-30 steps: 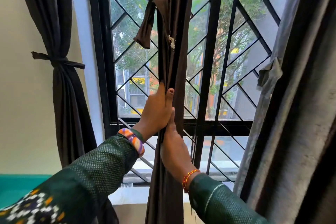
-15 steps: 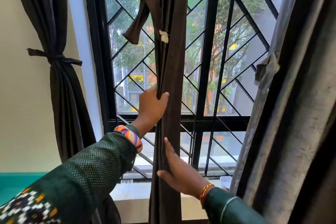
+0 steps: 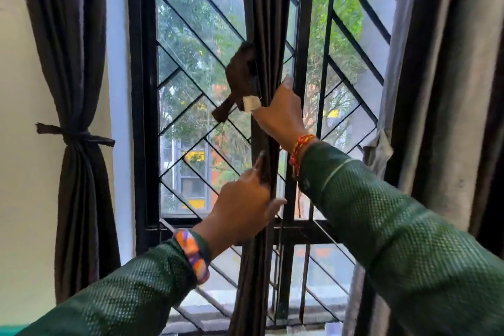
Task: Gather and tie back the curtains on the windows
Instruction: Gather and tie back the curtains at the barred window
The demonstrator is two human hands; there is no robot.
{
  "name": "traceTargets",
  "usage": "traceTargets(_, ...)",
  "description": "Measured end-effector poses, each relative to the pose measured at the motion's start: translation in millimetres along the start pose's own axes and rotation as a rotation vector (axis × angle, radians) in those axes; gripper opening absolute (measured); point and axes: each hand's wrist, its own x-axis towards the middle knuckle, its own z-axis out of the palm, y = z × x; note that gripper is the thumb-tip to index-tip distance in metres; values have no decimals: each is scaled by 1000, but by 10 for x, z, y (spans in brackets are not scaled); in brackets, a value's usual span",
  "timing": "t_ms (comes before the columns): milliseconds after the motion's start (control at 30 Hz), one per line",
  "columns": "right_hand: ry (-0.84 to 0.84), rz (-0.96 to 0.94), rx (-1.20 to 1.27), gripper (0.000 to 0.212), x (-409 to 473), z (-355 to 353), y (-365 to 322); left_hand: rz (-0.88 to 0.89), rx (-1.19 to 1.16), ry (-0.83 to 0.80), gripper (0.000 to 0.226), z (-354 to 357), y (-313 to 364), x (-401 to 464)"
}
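Two hands on one gathered curtain [image 3: 263, 35], which hangs straight down before the window bars [image 3: 301, 63], long axis vertical. My left hand [image 3: 244, 206] grips it low, fingers curled round the bunch. My right hand [image 3: 282, 114] is higher, at the same height as the tie [image 3: 240, 73], which dangles just left of it, loose end pointing down-left. Whether my right fingers pinch the tie's white tag [image 3: 251, 103] I cannot tell. I judge the right hand nearer for wrapping.

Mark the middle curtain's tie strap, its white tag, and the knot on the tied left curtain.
tie strap [image 3: 240, 73]: head view, on the wide upper part of the loose dark strap.
white tag [image 3: 251, 103]: head view, centre of the tag.
knot [image 3: 79, 135]: head view, on the cinched band.
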Motion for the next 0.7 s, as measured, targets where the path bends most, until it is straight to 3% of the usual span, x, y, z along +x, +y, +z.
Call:
traceTargets(100, -9, -39, -15, 55, 99, -54, -27, 92, -90, 161, 83, -228, -111, 115)
traceTargets(167, -24, -70, 0, 39, 112, -84, -10, 0, -328, 417, 67, -419, -278, 285)
traceTargets(233, -39, -93, 20, 40, 100, -106, 1, -159, -547, 607, 43, -607, -475, 499)
traceTargets(300, -60, -102, 13, 45, 74, -128, -12, -292, -700, 696, 22, -774, -610, 685)
traceTargets(367, -83, -107, 33, 45, 54, -149, -25, -346, -801, 713, 29, -900, -683, 822)
traceTargets(500, -84, -122, 60, 38, 28, -170, -49, -232, -1253, 559, 54, -1060, -705, 914)
traceTargets(700, -92, -144, 65, 48, -12, -207, -87, -58, -1202, 483, 62, -1096, -637, 931)
